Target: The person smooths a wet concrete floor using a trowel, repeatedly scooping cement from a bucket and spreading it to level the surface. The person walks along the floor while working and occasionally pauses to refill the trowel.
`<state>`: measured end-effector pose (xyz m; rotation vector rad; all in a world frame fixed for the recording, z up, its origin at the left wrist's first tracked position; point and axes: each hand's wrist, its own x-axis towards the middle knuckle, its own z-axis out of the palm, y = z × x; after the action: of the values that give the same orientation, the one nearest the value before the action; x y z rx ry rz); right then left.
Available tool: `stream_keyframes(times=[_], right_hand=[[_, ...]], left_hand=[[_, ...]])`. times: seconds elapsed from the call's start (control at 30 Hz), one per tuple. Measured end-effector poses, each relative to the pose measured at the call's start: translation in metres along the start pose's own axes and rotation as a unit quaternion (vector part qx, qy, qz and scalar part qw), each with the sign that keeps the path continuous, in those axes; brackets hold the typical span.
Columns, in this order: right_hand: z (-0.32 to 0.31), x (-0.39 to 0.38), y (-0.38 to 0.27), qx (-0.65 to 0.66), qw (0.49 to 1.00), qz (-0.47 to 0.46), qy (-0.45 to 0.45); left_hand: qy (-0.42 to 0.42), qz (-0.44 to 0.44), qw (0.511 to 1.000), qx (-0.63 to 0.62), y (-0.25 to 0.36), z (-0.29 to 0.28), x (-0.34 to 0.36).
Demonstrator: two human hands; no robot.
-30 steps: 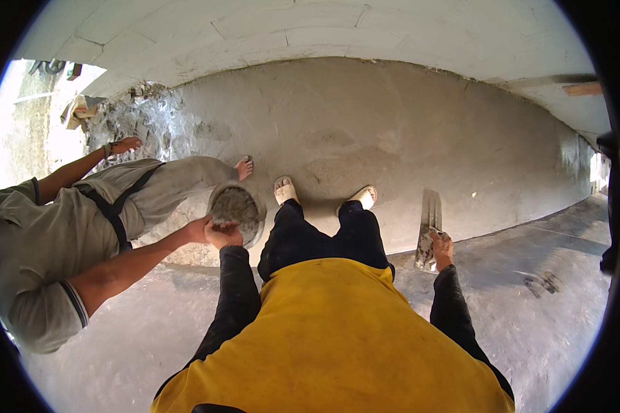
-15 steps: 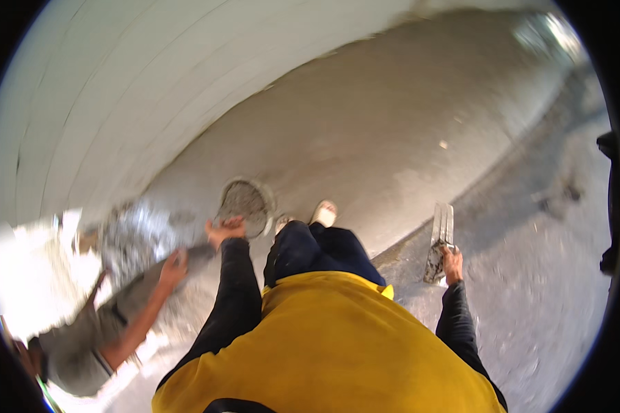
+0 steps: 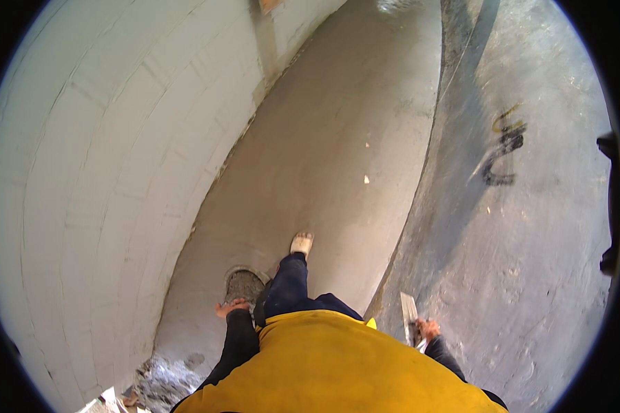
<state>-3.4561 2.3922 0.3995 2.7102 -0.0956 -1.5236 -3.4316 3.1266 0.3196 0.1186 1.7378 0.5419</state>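
My left hand (image 3: 232, 308) is closed at the near rim of a round bucket (image 3: 239, 268) full of grey, lumpy mortar (image 3: 244, 286). The bucket hangs beside my left leg, and part of my grip is hidden. On the other side, my right hand (image 3: 429, 330) is closed around the handle of a plastering trowel (image 3: 409, 311). Its long, flat metal blade points forward, and mortar clings near the handle. One foot in a pale sandal (image 3: 302, 244) is out in front of me.
A pale block wall (image 3: 131, 158) runs along the left. Smooth brown-grey floor (image 3: 324, 138) stretches ahead, with small chips on it. An edge line separates it from rougher grey concrete (image 3: 530, 261) with a dark painted mark (image 3: 504, 155). Rubble (image 3: 162, 378) lies at lower left.
My view has swung so the floor strip runs ahead, and one foot has stepped forward. The bucket and trowel moved along with my hands. Another person at lower left has left the view.
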Motion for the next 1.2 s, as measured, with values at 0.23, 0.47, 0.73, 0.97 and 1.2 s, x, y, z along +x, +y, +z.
stream_keyframes(times=[0.23,0.47,0.73,0.97,1.2], right_hand=[[-0.028,0.039,-0.001,0.385,0.900,0.204,0.002],[-0.193,0.199,0.037,0.106,0.990,0.059,-0.077],[-0.524,0.442,0.121,0.315,0.933,0.126,0.121],[-0.882,0.555,0.135,0.475,0.841,0.131,0.225],[-0.972,0.681,0.274,0.482,0.840,0.191,0.160]], left_hand=[[-0.036,0.057,0.997,0.036,-0.039,0.132,-0.040],[0.021,0.075,0.994,0.080,-0.102,0.282,-0.075],[0.056,0.136,0.980,0.135,-0.243,0.512,-0.209],[-0.028,0.092,0.982,0.162,-0.401,0.671,-0.292],[-0.030,0.052,0.986,0.158,-0.578,0.905,-0.348]])
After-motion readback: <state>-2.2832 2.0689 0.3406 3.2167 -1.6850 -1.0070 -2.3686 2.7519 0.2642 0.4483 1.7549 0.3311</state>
